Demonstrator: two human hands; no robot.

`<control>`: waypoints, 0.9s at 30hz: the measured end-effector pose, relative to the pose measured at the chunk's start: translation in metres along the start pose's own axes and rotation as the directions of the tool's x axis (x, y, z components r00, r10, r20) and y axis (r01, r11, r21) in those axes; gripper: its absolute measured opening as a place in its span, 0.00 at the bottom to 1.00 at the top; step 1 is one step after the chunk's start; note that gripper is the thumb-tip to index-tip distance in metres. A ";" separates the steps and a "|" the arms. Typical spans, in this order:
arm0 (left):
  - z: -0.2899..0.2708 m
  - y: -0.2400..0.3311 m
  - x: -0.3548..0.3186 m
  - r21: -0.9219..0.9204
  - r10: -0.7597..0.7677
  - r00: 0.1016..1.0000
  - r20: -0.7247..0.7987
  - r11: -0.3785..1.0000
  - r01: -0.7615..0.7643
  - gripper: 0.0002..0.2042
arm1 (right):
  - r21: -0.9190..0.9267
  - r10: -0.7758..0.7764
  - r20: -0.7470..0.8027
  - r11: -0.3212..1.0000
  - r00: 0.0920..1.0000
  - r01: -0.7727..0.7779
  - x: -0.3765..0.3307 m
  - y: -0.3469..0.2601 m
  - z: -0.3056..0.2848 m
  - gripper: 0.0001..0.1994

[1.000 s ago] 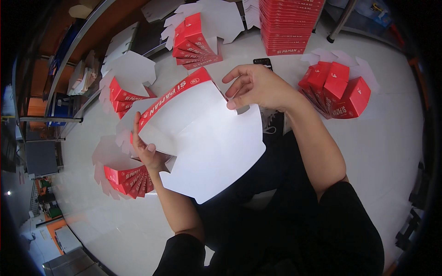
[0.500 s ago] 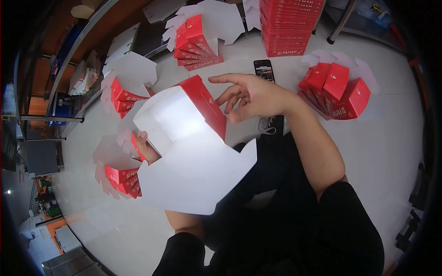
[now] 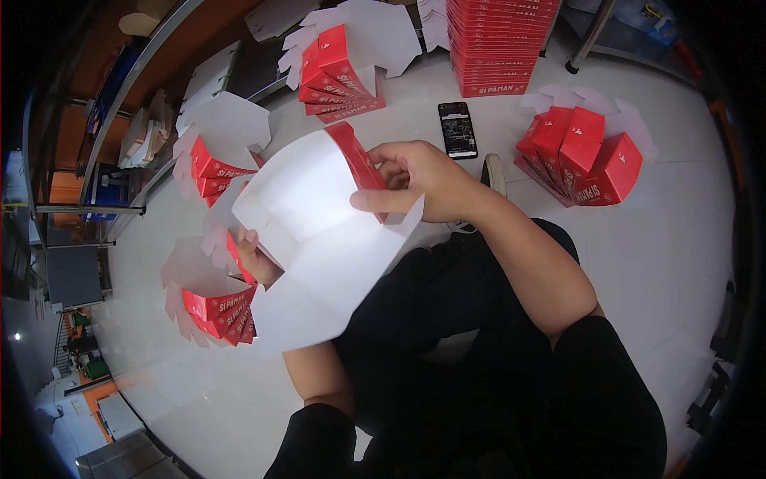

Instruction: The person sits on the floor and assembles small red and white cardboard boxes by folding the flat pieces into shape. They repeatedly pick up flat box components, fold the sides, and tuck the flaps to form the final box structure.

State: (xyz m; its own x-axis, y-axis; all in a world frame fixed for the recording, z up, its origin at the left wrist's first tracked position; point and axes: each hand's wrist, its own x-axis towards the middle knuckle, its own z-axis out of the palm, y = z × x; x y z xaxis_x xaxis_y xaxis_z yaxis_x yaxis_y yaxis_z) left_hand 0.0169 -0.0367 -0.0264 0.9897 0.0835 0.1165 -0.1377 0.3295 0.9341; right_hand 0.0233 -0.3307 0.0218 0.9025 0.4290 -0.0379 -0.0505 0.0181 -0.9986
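An unlidded red-and-white cardboard food box (image 3: 295, 195) is held up in front of me, its white inside facing me and a wide white flap hanging toward my lap. My left hand (image 3: 257, 259) grips its left wall, thumb inside and the other fingers hidden behind the card. On the right wall, my right hand (image 3: 403, 180) has closed, thumb on the inner side and fingers round the red outer face. Just left of the held box, a nested group of red boxes (image 3: 219, 311) rests on the floor, partly covered by the flap.
More nested red boxes stand on the floor at the far left (image 3: 211, 172), the back (image 3: 335, 76) and the right (image 3: 582, 156). A tall stack of red cartons (image 3: 499, 48) rises behind a black phone (image 3: 457, 129). Metal shelving (image 3: 88, 209) lines the left side.
My right hand has come from just off the box's right side to grip that wall. The wall has tipped inward and the white flap has shifted and tilted. My left hand keeps its hold.
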 end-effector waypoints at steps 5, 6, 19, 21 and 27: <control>0.009 0.002 -0.008 -0.023 -0.047 0.998 -0.038 0.999 0.046 0.30 | -0.037 0.081 -0.008 0.996 0.997 -0.081 0.005 0.007 -0.006 0.30; 0.019 0.002 -0.010 -0.057 -0.077 0.995 -0.063 0.996 0.073 0.30 | -0.031 0.114 0.016 0.993 0.993 -0.114 0.004 0.004 -0.010 0.32; -0.029 -0.016 0.027 -0.218 -0.231 0.966 -0.118 0.955 0.201 0.33 | 0.138 0.266 0.007 0.954 0.964 -0.265 0.019 0.026 -0.026 0.47; -0.029 -0.005 0.027 -0.176 -0.162 0.942 -0.294 0.978 0.113 0.33 | 0.177 0.311 -0.018 0.936 0.950 -0.303 0.026 0.033 -0.027 0.45; -0.039 0.041 0.014 -0.061 0.064 0.900 -0.431 0.993 -0.099 0.25 | 0.347 0.524 -0.193 0.827 0.829 -0.442 0.060 0.108 -0.035 0.41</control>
State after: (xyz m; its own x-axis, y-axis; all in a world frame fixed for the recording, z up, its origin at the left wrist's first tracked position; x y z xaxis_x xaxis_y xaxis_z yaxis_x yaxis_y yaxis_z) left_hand 0.0240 0.0142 0.0006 0.8648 0.5018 0.0185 -0.2376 0.3765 0.8954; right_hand 0.0866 -0.3347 -0.0895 0.8045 0.1912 -0.5624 -0.5894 0.1391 -0.7958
